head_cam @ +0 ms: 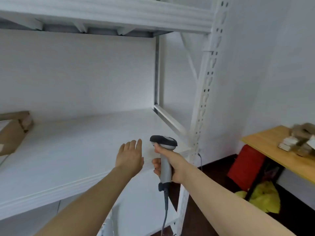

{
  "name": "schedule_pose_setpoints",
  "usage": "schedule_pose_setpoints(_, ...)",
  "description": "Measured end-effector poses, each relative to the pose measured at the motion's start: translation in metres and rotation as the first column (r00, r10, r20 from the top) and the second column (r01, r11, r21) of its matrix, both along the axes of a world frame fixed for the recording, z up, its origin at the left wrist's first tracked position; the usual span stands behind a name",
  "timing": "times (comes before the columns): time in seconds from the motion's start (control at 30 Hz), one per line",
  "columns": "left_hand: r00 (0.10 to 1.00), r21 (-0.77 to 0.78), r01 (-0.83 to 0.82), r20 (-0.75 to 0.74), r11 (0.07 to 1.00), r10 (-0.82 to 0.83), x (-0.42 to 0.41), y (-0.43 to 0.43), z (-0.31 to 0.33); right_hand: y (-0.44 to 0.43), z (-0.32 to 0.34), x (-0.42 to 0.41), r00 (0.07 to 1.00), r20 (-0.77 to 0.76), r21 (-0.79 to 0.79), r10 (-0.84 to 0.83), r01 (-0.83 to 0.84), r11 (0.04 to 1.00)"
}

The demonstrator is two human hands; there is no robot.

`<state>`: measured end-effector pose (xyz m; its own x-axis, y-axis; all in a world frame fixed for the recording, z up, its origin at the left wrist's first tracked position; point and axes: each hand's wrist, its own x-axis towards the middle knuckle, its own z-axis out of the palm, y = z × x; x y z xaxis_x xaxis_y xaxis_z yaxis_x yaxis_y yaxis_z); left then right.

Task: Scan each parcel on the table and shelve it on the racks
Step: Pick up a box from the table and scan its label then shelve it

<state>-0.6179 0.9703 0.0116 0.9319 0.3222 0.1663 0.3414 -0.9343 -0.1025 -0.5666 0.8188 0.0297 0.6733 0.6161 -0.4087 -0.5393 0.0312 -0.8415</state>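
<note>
a parcel is shelved at the left end of the rack shelf, the left hand is held empty above the shelf with fingers straight, the scanner is clasped by the right hand, and the table parcels right of the shelf are judged next

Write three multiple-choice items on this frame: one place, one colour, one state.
1. Where on the rack shelf does the cardboard parcel lie?
A) far left
B) middle
C) right, by the upright

2. What colour is the tabletop?
A) white
B) light wood
C) black

3. What state is the left hand in?
A) gripping a parcel
B) clenched in a fist
C) open, holding nothing

Key:
1 A: the view's left edge cuts it.
2 B: yellowish wood against the white wall.
3 C: fingers straight, nothing in them; the right hand grips the barcode scanner.
</note>
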Motion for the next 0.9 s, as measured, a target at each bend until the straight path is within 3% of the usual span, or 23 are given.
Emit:
schedule_pose_setpoints(0.23,0.942,-0.033,0.334,-0.009,0.942,-0.335,0.052,-0.191,-0.017,-0.199,-0.016,0.015,0.948,-0.044,0.046,-0.314,0.316,0.948)
schedule_pose_setpoints(0.4,0.862,-0.075,0.506,-0.003,0.860,-0.507,0.101,-0.303,-0.018,-0.316,-0.026,0.030,0.847,-0.045,0.049,-0.530,0.531,0.846)
schedule_pose_setpoints(0.67,0.683,-0.120,0.721,-0.043,0.683,-0.729,0.201,-0.485,-0.044,-0.491,-0.051,0.070,0.597,-0.115,0.037,-0.794,0.802,0.597)
schedule_pose_setpoints(0.9,0.516,-0.236,0.819,-0.095,0.523,-0.851,0.287,-0.636,-0.070,-0.634,-0.063,0.123,0.303,-0.190,-0.068,-0.934,0.945,0.321)
